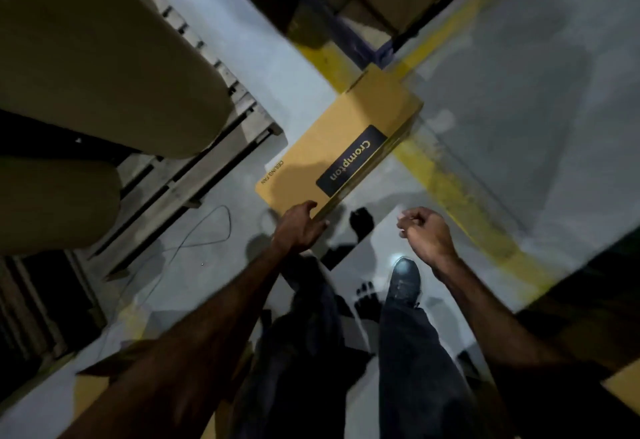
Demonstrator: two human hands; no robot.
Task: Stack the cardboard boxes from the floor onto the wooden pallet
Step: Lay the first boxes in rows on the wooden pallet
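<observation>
- The wooden pallet (207,161) at left already carries stacked boxes (104,58).
- The left hand (298,227) touches the near edge of the cardboard box (332,148) on the floor (519,92); whether it truly grasps, I cannot tell.
- The right hand (427,231) is loosely curled and empty; a one-handed lift could let the box tip.

One yellow cardboard box (341,148) on floor. One wooden pallet (194,175). Two large tan rolls (104,58) on pallet. Two hands: left hand (298,227), right hand (427,234). One black shoe (403,281). One loose cable (207,234).
</observation>
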